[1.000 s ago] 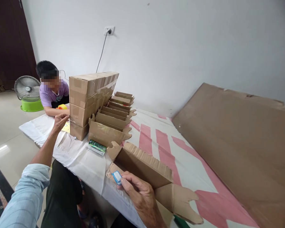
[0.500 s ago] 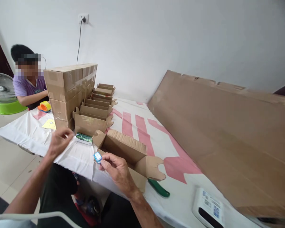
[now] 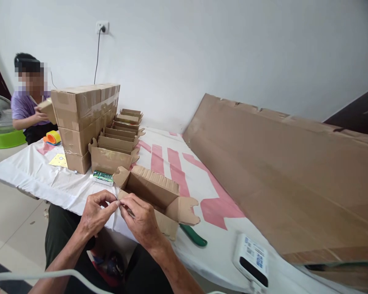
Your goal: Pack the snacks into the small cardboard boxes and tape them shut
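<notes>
My left hand (image 3: 97, 213) and my right hand (image 3: 142, 218) meet fingertip to fingertip over the front edge of the table. Both are closed in a pinch. Whatever lies between their fingertips is hidden or too small to name; the small blue-and-white piece seen earlier does not show. Right behind them stands an open cardboard box (image 3: 155, 182), its end flaps spread outward. A small green-and-white box (image 3: 103, 178) lies to its left, just beyond my left hand.
Taped cartons (image 3: 66, 108) are stacked at left, beside a row of open cardboard boxes (image 3: 110, 158). A green-handled tool (image 3: 194, 235) and a white device (image 3: 252, 259) lie at right. A large cardboard sheet (image 3: 279, 175) leans there. Across the table, a person (image 3: 30, 110) holds a carton.
My left hand has moved right and down to meet my right hand. The blue-and-white piece in my right fingers has gone from sight. The other person has lifted a carton into view.
</notes>
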Demonstrator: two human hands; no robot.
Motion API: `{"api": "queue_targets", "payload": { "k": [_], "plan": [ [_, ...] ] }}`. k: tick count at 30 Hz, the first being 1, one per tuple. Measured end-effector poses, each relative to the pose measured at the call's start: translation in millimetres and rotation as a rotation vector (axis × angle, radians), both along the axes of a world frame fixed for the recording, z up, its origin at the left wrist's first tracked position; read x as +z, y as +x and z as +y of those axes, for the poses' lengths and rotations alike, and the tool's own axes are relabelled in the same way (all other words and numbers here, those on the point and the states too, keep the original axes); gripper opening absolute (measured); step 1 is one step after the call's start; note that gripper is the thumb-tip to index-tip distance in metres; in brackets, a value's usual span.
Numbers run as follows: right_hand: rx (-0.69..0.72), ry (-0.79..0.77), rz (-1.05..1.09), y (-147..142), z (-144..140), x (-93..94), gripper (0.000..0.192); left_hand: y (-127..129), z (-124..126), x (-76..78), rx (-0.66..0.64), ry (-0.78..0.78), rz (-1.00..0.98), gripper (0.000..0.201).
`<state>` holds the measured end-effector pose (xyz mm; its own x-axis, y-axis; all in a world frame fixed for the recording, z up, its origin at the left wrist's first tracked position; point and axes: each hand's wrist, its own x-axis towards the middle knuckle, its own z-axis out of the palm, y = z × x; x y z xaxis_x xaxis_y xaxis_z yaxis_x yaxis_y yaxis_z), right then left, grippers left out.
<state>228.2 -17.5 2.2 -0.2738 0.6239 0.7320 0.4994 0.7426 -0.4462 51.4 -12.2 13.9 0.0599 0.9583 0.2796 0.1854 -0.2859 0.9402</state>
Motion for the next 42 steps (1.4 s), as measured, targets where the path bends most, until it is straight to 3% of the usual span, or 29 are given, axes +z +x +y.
{"api": "queue_targets", "payload": {
  "k": [9,18,27,35,42],
  "plan": [
    [-0.017,-0.069,-0.011,-2,2,-2.5,0.028,2,4,-5.9,-0.023,-0.149,-0.123,0.031],
    [0.016,-0.053,0.093,-5,4,-4.1,0.018,0,2,5.0,-0.038,-0.236,-0.181,0.034],
    [0.059,-0.056,0.072,-2,1,-1.7,0.024,-4,-2,3.9,-0.057,-0.256,-0.247,0.037],
    [0.015,-0.036,0.056,-1,-4,2.5,0.025,-6,-4,3.7,-0.071,-0.276,-0.282,0.039],
    [0.079,-0.282,0.244,0,-5,10.5,0.019,-4,-4,5.0,-0.094,-0.258,-0.252,0.041]
  ]
}}
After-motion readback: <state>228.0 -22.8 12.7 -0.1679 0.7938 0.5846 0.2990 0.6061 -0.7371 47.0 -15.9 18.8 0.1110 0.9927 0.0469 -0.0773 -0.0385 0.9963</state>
